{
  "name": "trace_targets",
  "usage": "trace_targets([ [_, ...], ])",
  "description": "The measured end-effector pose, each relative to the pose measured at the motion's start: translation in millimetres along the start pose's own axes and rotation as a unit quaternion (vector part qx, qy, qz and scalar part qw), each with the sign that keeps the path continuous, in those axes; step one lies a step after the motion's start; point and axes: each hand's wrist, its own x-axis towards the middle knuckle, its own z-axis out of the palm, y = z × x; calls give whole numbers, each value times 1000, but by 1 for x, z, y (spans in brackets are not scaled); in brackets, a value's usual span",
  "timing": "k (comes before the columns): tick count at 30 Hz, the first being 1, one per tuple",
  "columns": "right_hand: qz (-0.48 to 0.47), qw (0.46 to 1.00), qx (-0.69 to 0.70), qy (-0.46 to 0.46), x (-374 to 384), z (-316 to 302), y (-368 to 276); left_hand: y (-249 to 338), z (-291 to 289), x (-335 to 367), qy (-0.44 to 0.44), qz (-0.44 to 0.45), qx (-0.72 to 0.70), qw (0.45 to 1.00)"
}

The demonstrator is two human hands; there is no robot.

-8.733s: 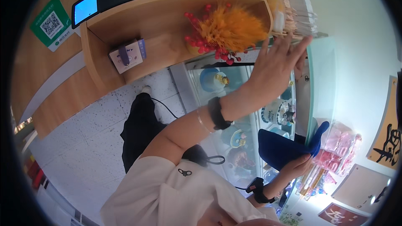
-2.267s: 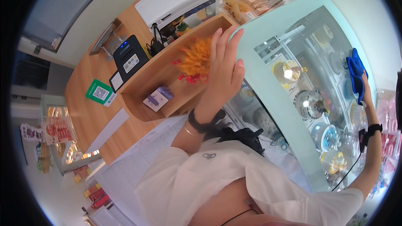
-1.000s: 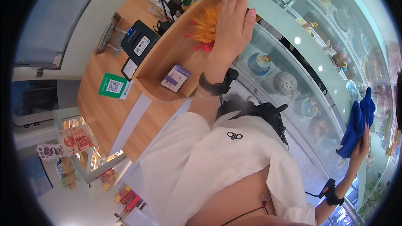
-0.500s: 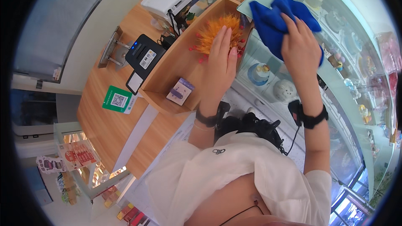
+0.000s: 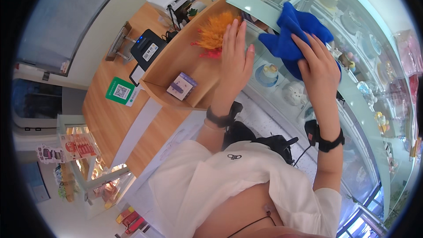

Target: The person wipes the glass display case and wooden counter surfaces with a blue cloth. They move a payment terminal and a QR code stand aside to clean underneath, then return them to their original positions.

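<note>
Our right hand (image 5: 319,67) holds a crumpled deep-blue fabric cloth (image 5: 291,24) beneath its fingers; it seems light, limp (hardly fragile). We'd grip mid-fold. Our left hand (image 5: 235,61), fingers straight, is empty.

The wide fisheye camera sits on the wearer's head, facing steeply down — white shirt (image 5: 198,174) close at six o'clock, wooden tabletop (image 5: 110,121) farther off at nine, glass display case (image 5: 351,108) at three.
</note>
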Motion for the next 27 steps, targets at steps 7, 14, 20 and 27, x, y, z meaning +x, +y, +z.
trace_targets([
  [7, 92, 995, -37, -30, -162, -143, 102, 95, 65, -22, 22, 77, 20, 997],
  [14, 279, 957, -73, 37, -410, -320, 274, 217, 144, -45, 11, 158, 19, 987],
  [20, 508, 844, -160, 68, -606, -473, 434, 285, 183, -38, 16, 186, 49, 981],
  [27, 573, 795, -185, 73, -734, -547, 537, 296, 199, -31, -31, 179, 57, 982],
])
